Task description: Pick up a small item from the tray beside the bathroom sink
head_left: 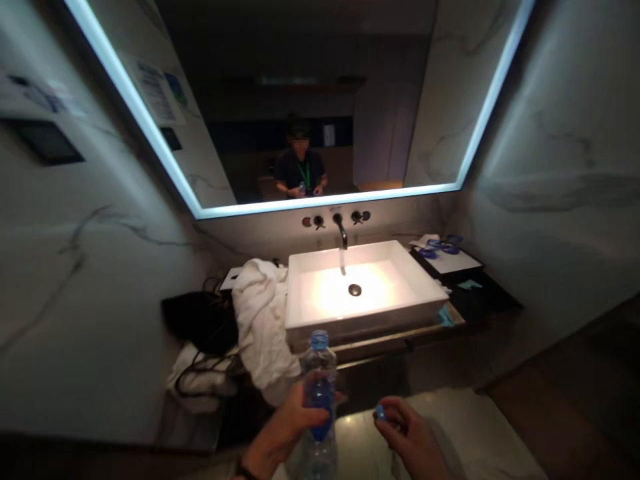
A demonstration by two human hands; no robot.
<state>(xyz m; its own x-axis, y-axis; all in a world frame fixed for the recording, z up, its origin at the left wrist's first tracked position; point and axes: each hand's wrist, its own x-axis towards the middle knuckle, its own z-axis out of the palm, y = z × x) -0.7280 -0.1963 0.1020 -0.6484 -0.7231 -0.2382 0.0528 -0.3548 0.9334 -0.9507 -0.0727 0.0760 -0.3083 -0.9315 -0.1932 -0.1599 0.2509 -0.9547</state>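
Note:
My left hand is wrapped round a clear plastic water bottle with a blue label, held upright at the bottom middle of the view. The bottle's mouth is uncovered. My right hand pinches a small blue cap between its fingertips, just to the right of the bottle. Both hands are in front of a white rectangular sink with a wall tap above it.
A white towel hangs over the counter left of the sink, beside a black bag with cables. A dark tray with paper and blue items sits at the right. A lit mirror reflects a person.

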